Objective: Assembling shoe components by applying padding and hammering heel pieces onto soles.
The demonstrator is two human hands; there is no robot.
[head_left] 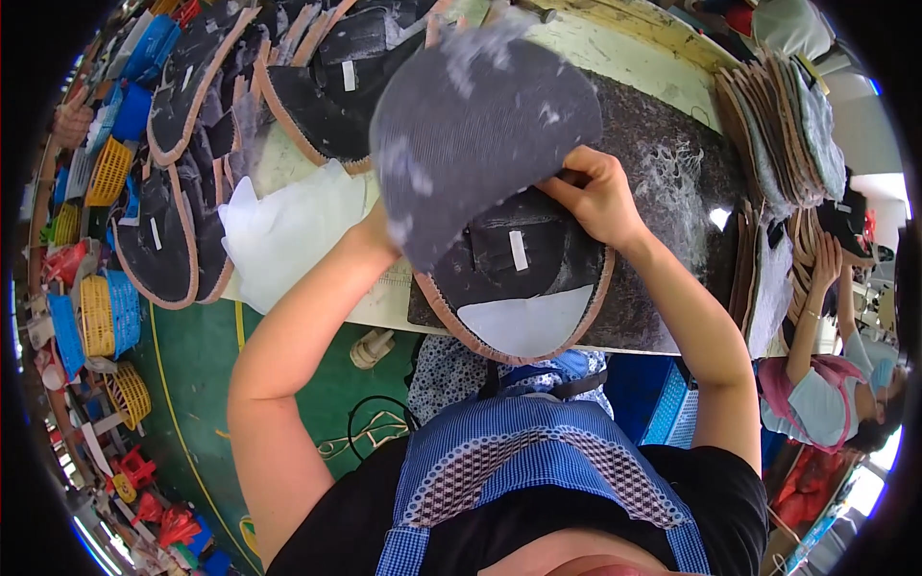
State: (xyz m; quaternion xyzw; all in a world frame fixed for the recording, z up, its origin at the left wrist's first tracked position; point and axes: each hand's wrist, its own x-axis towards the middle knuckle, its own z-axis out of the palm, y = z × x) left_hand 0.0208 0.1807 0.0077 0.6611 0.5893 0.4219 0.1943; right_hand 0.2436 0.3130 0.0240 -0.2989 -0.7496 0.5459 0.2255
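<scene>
Holding a big gray fabric piece up over the table, the right hand pinches its lower edge with the fingers pressed together on the cloth. The left hand is mostly hidden behind the gray piece, so I cannot tell how its fingers are set, but it looks to be under the cloth's left side. Just below the gray piece lies a dark shoe upper with a tan rim, flat on a dark work mat, and a white patch sits at its near end. To the left lies a crumpled white sheet, and past it a pile of more dark shoe uppers. A stack of tan soles stands at the far right. Another person's hand reaches up near that stack
</scene>
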